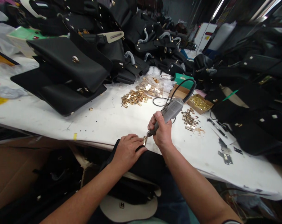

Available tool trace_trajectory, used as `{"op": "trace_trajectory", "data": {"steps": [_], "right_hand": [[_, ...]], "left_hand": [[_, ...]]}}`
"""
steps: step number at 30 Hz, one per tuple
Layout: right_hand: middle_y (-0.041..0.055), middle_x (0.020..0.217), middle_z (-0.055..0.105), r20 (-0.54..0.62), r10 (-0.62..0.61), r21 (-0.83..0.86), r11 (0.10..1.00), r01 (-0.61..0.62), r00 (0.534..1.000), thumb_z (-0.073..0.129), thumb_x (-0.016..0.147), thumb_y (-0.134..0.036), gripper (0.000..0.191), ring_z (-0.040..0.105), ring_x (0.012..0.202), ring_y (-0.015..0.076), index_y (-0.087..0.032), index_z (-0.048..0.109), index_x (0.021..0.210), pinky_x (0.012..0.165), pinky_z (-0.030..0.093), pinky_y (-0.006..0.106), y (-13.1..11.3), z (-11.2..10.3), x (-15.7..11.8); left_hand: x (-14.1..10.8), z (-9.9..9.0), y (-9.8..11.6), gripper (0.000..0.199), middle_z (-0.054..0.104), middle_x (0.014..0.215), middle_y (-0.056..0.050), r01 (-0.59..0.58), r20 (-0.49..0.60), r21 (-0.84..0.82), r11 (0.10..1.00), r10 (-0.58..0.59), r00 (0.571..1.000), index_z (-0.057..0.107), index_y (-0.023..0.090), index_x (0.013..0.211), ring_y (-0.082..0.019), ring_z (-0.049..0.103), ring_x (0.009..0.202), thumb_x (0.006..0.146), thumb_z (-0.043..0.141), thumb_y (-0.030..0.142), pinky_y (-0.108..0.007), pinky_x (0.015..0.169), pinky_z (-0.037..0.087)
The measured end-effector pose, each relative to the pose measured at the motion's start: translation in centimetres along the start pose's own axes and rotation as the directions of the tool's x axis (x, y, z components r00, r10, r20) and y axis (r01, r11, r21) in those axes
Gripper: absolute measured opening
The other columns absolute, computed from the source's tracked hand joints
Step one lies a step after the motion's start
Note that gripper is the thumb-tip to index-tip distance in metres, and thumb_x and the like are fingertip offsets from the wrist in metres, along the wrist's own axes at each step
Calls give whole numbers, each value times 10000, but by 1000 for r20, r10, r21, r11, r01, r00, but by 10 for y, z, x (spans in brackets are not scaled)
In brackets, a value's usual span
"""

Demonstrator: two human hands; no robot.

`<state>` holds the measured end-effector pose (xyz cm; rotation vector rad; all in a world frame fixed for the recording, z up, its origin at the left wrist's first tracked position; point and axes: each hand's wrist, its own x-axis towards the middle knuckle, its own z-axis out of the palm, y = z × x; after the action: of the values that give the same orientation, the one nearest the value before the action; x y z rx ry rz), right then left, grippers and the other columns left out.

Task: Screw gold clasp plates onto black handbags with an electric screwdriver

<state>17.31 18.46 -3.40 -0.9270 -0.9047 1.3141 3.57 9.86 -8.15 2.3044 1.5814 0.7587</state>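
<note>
My right hand (163, 129) is wrapped round a grey electric screwdriver (173, 109), whose black cord loops up from its back end. Its tip points down at a small gold metal plate (144, 141) and appears to touch it. That plate lies on a black bag piece (147, 160) at the table's front edge. My left hand (128, 151) grips this piece, fingers close together beside the plate and thumb nearer me. The fingers' undersides are hidden.
Gold fittings (134, 98) lie heaped on the white table (103, 115), with more frames (189, 119) at right. A cardboard box (200, 104) holds small gold parts. Black bags (71, 65) pile up behind and at both sides. A cream bag (131, 207) sits below.
</note>
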Motion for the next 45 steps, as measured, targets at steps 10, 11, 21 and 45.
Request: {"op": "trace_trajectory", "data": {"steps": [10,11,21,45], "right_hand": [[-52,526,491,12,78,23,997,-78,997,725,817,-574,432,444,431,97,-207,522,717,433,384,236,8,5,-22],[-52,527,493,12,80,17,997,-80,997,722,818,-574,429,443,432,97,-207,523,721,434,383,236,8,6,-22],[-51,536,486,24,49,56,997,-50,999,729,825,-540,412,447,436,94,-205,521,706,433,386,236,6,5,-21],[-58,523,499,23,82,110,990,-85,996,745,827,-522,412,449,424,86,-192,534,699,431,370,221,8,8,-23]], "left_hand": [[0,-1,1,138,783,1062,-16,-11,-18,-38,999,11,1000,757,246,1003,-241,648,1105,967,632,291,-447,955,491],[0,-1,1,140,784,1061,-15,-12,-19,-39,999,11,1000,756,245,1003,-240,648,1106,969,626,285,-446,954,492],[-1,-1,1,152,779,1077,-1,-6,-25,-29,1000,5,1000,747,256,1027,-231,643,1111,982,605,281,-439,949,481],[-2,0,1,131,773,1096,16,7,0,-43,999,-7,1000,725,260,1033,-240,630,1146,978,608,282,-453,963,444]]}}
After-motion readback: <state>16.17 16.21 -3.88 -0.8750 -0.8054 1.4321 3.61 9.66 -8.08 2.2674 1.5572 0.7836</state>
